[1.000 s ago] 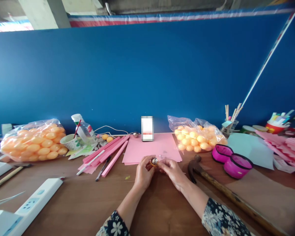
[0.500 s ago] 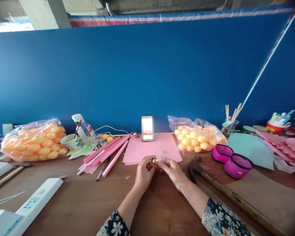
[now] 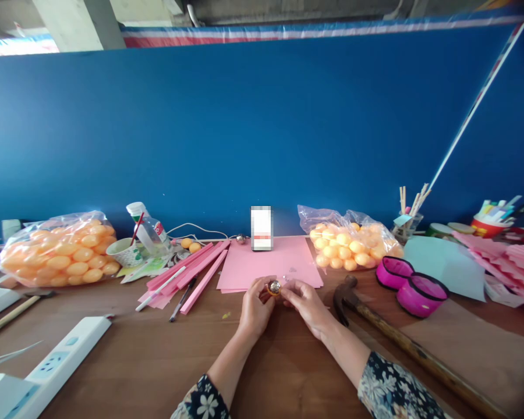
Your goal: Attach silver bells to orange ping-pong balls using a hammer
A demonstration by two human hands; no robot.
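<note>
A small shiny silver ball with an orange rim (image 3: 273, 287) is held between my two hands, just in front of the pink paper sheets (image 3: 268, 262). My left hand (image 3: 256, 308) is closed around its left side, thumb and fingertips at the rim. From the other side, my right hand (image 3: 304, 304) pinches at its right edge, with the fingertips partly hidden. Tiny clear or silvery bits (image 3: 288, 276) lie on the paper right behind the fingers. Beyond them, a blurred white upright phone-like panel (image 3: 262, 227) stands at the back of the paper.
A claw hammer (image 3: 388, 326) lies right of my forearm, near two magenta rings (image 3: 421, 294). Bags of orange balls (image 3: 344, 247) stand to either side. Pink strips (image 3: 196, 267) and a pen (image 3: 183, 299) lie left, a power strip (image 3: 65, 355) nearer. A blue partition (image 3: 262, 128) rises behind.
Both hands keep the same grip on the small silver ball with the orange rim. The whole view has shifted very slightly.
</note>
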